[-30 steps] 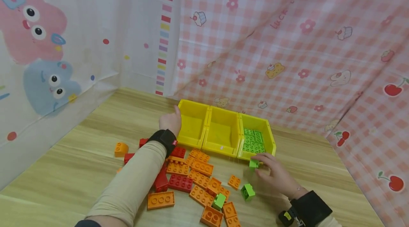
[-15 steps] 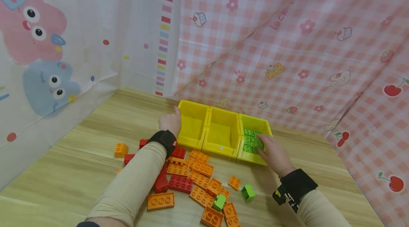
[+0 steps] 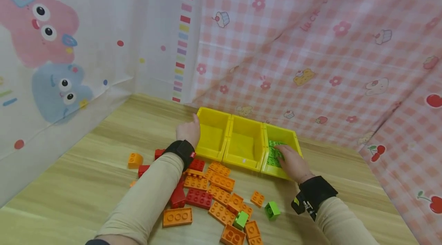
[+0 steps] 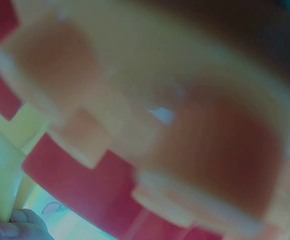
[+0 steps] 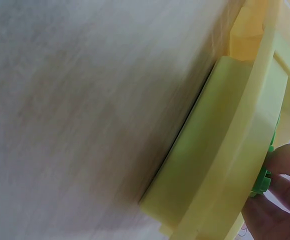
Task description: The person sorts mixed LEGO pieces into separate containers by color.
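Note:
Three yellow bins stand in a row at the back of the wooden table. My right hand (image 3: 289,159) reaches into the right bin (image 3: 298,146), which holds several green bricks (image 3: 273,152). In the right wrist view its fingers (image 5: 288,159) pinch a green brick (image 5: 261,181) just inside the bin's rim (image 5: 220,165). My left hand (image 3: 188,131) rests against the outer wall of the left bin (image 3: 211,114), thumb up by the back corner. Its fingertips (image 4: 12,226) show beside the yellow wall (image 4: 0,170).
Several orange bricks (image 3: 221,187) and red bricks (image 3: 199,198) lie scattered before the bins, under my left forearm. Two loose green bricks (image 3: 272,210) (image 3: 240,220) sit nearer me. One orange brick (image 3: 135,159) lies apart at left. Printed curtains close off the back and both sides.
My right hand lifted a green brick from the table in front of the right bin and moved it into that bin. My left hand stayed at the left bin.

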The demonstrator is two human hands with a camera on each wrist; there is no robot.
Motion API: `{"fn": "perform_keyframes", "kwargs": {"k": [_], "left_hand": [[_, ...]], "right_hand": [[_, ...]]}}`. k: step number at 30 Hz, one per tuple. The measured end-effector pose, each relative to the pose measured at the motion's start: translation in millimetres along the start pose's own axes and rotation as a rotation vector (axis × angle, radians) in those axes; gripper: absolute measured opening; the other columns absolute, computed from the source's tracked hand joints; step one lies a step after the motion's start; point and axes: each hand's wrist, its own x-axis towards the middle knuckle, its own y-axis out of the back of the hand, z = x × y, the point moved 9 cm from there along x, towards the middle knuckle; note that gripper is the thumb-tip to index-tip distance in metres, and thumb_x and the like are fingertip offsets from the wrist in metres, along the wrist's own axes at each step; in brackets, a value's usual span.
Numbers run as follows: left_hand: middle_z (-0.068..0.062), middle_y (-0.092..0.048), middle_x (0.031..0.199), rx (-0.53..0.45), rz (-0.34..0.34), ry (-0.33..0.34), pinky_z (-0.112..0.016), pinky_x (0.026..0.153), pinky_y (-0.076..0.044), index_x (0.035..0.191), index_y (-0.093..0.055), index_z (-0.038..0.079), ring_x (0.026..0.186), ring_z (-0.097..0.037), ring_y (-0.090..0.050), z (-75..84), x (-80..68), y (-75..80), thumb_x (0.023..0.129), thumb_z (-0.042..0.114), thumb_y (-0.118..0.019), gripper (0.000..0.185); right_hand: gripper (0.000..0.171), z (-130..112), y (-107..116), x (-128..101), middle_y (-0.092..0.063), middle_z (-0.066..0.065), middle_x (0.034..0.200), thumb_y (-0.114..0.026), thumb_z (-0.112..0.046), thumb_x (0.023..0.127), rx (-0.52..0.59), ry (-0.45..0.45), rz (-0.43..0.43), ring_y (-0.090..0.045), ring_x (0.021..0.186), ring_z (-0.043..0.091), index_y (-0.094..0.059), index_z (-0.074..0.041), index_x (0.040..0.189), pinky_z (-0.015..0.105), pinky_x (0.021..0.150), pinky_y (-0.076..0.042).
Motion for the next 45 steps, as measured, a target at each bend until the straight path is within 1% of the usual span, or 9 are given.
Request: {"fn": "perform_keyframes", "kwargs": {"k": [11, 16, 20, 22, 26, 28, 31, 37, 45], "left_hand": [[-0.002, -0.048, 0.051, -0.008, 0.015, -0.013, -0.028, 0.045, -0.039, 0.141, -0.033, -0.002, 0.047, -0.015, -0.051, 6.0, -0.2, 2.5, 0.096, 0.013, -0.047, 0.05], [-0.001, -0.046, 0.051, 0.002, 0.012, -0.016, -0.027, 0.044, -0.039, 0.142, -0.032, -0.003, 0.047, -0.014, -0.05, 8.6, -2.3, 4.8, 0.096, 0.013, -0.047, 0.051], [-0.002, -0.046, 0.051, -0.011, 0.032, -0.019, -0.028, 0.044, -0.04, 0.141, -0.032, -0.004, 0.047, -0.016, -0.051, 8.9, -2.1, 6.8, 0.096, 0.012, -0.047, 0.05], [-0.003, -0.047, 0.051, -0.015, 0.04, -0.021, -0.029, 0.044, -0.04, 0.141, -0.033, -0.004, 0.047, -0.016, -0.052, 8.1, -1.6, 7.0, 0.096, 0.012, -0.047, 0.05], [-0.003, -0.048, 0.051, -0.016, 0.037, -0.025, -0.029, 0.044, -0.041, 0.14, -0.033, -0.005, 0.048, -0.016, -0.053, 6.5, -2.2, 7.4, 0.096, 0.011, -0.047, 0.05], [-0.003, -0.047, 0.051, -0.016, 0.033, -0.023, -0.029, 0.044, -0.041, 0.14, -0.033, -0.005, 0.047, -0.016, -0.052, 5.1, -2.9, 8.2, 0.096, 0.011, -0.047, 0.049], [-0.003, -0.047, 0.05, -0.016, 0.027, -0.018, -0.029, 0.044, -0.041, 0.14, -0.033, -0.004, 0.046, -0.016, -0.051, 2.9, -4.2, 9.7, 0.095, 0.011, -0.047, 0.05], [-0.004, -0.048, 0.052, -0.038, 0.013, -0.017, -0.03, 0.046, -0.043, 0.14, -0.031, -0.006, 0.048, -0.017, -0.053, 1.0, -4.7, 7.7, 0.096, 0.011, -0.047, 0.05], [-0.003, -0.046, 0.051, -0.034, 0.004, -0.016, -0.03, 0.046, -0.043, 0.141, -0.031, -0.005, 0.048, -0.017, -0.052, 1.7, -2.9, 5.4, 0.096, 0.01, -0.046, 0.051]], "right_hand": [[0.041, 6.1, -5.7, -9.1, -0.047, 0.028, 0.128, -0.052, 0.002, 0.091, 0.143, -0.02, -0.068, -0.044, 0.119, 0.042, -0.044, 0.009, 0.13, 0.052, 0.096, -0.037], [0.041, -4.4, 3.4, -27.8, -0.042, 0.026, 0.134, -0.053, 0.0, 0.092, 0.175, 0.041, -0.037, -0.039, 0.124, 0.041, -0.045, 0.006, 0.131, 0.052, 0.099, -0.033], [0.036, -21.6, 13.7, -49.2, -0.051, 0.017, 0.127, -0.055, 0.001, 0.091, 0.223, 0.079, -0.022, -0.048, 0.117, 0.034, -0.052, 0.0, 0.126, 0.048, 0.093, -0.041], [0.033, -28.7, 13.7, -60.5, -0.055, 0.013, 0.122, -0.055, -0.001, 0.092, 0.28, 0.085, -0.069, -0.053, 0.111, 0.03, -0.055, -0.003, 0.125, 0.043, 0.087, -0.046], [0.033, -36.4, -0.6, -83.2, -0.055, 0.012, 0.125, -0.048, -0.015, 0.098, 0.446, 0.09, -0.262, -0.054, 0.11, 0.029, -0.052, -0.004, 0.128, 0.036, 0.085, -0.047], [0.038, -39.4, -9.3, -93.0, -0.052, 0.013, 0.129, -0.048, -0.022, 0.098, 0.508, 0.099, -0.345, -0.051, 0.114, 0.03, -0.049, -0.003, 0.131, 0.037, 0.088, -0.045], [0.046, -43.8, -18.9, -103.6, -0.05, 0.015, 0.131, -0.053, -0.026, 0.096, 0.552, 0.131, -0.412, -0.05, 0.116, 0.029, -0.046, -0.002, 0.134, 0.041, 0.089, -0.044], [0.055, -47.7, -32.3, -113.9, -0.052, 0.011, 0.13, -0.064, -0.033, 0.088, 0.572, 0.138, -0.469, -0.05, 0.116, 0.017, -0.048, -0.006, 0.133, 0.037, 0.09, -0.044], [0.051, -43.6, -34.1, -115.5, -0.057, 0.007, 0.125, -0.064, -0.034, 0.087, 0.53, 0.117, -0.451, -0.052, 0.112, 0.014, -0.052, -0.007, 0.129, 0.034, 0.088, -0.046]]}}
